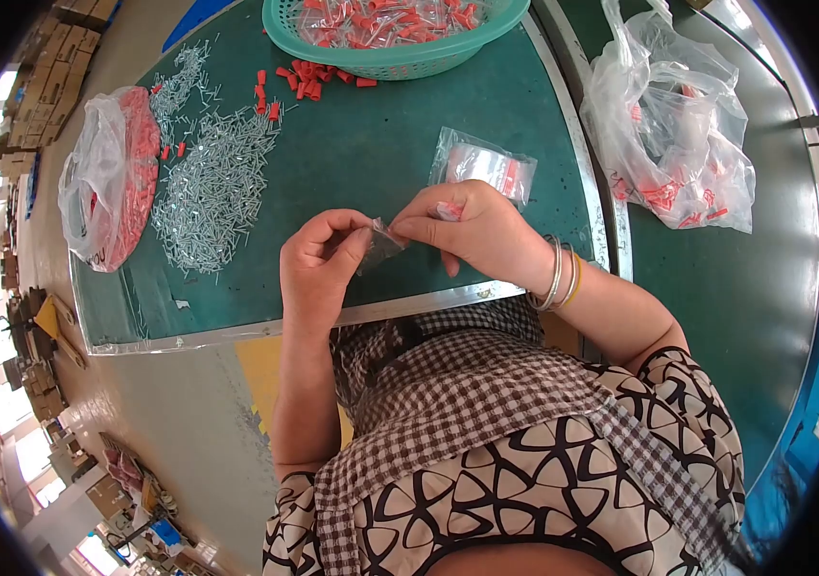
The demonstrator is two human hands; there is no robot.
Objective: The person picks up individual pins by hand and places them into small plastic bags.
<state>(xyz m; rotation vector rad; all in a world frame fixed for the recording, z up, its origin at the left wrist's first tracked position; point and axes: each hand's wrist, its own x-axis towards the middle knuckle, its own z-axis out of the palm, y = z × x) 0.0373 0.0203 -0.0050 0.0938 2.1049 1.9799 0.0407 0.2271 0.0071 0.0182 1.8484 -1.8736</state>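
Observation:
A small clear plastic bag [385, 244] is stretched between my two hands, low over the front of the green table. My left hand [321, 264] pinches its left edge between thumb and forefinger. The thumb and fingers of my right hand [476, 232] close on the other upper edge. Something small, red and clear [448, 210] is tucked in the curled fingers of that right hand; its kind is too hidden to tell. Just beyond my right hand lies a stack of flat clear zip bags [496, 173] with a red line.
Loose screws [213, 187] are heaped on the green table [371, 144] at left, beside a bag of red pieces [136, 182]. Red plastic plugs [308, 82] lie near a green basket [400, 63] of filled bags. A plastic carrier bag [668, 125] sits at right.

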